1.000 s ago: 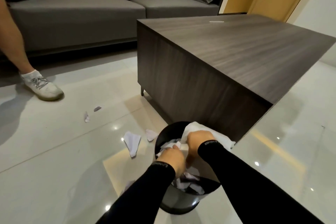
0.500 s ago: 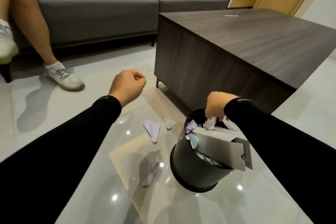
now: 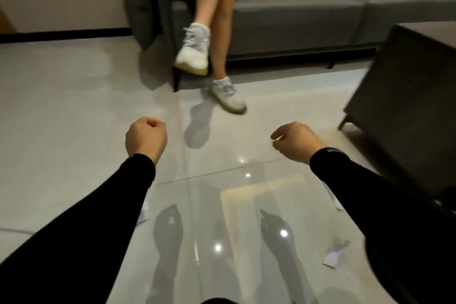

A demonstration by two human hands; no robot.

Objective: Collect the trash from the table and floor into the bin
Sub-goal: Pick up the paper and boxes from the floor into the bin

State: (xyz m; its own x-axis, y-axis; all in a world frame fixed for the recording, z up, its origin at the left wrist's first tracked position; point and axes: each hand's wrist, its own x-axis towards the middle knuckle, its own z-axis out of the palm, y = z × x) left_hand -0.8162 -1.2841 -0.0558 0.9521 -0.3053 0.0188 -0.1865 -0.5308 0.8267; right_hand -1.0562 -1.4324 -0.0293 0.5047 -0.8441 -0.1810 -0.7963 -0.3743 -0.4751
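Your left hand point(image 3: 146, 138) is fisted and your right hand point(image 3: 296, 142) loosely curled, both apparently empty. Paper scraps point(image 3: 334, 254) remain on the floor point(image 3: 74, 106); collect them.

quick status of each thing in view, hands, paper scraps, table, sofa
left hand: closed fist, nothing visible in it
right hand: loosely curled, nothing visible in it
paper scrap: lying on floor, uncollected
second scrap: on floor, partly hidden by left sleeve
table: upright, top mostly out of view
sofa: someone seated on it
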